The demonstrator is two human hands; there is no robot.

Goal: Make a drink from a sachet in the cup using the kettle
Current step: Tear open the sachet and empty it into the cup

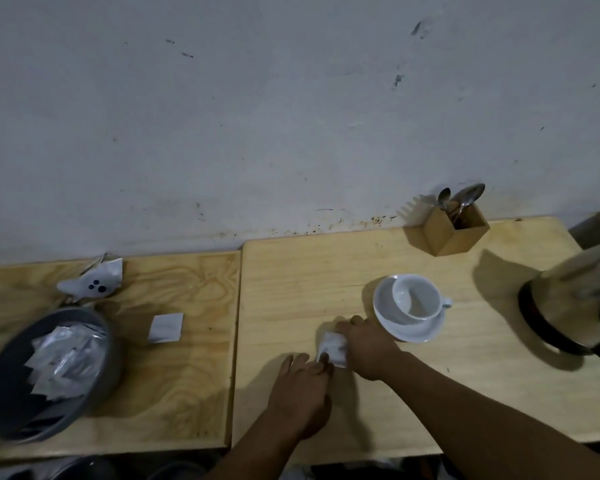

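A small white sachet point(334, 347) is held between both hands just above the right wooden table. My left hand point(300, 389) pinches its lower left corner. My right hand point(368, 344) grips its right edge and upper corner. An empty white cup point(417, 297) sits tilted on a white saucer point(413, 332) just right of my right hand. The kettle point(568, 306), metal with a black base band, stands at the right edge of the view, partly cut off.
A grey bowl point(101, 386) with several sachets sits on the left table point(174, 393). One loose sachet point(166, 327) lies beside it, with a crumpled white wrapper point(94, 284) behind. A wooden holder point(456, 233) with spoons stands by the wall.
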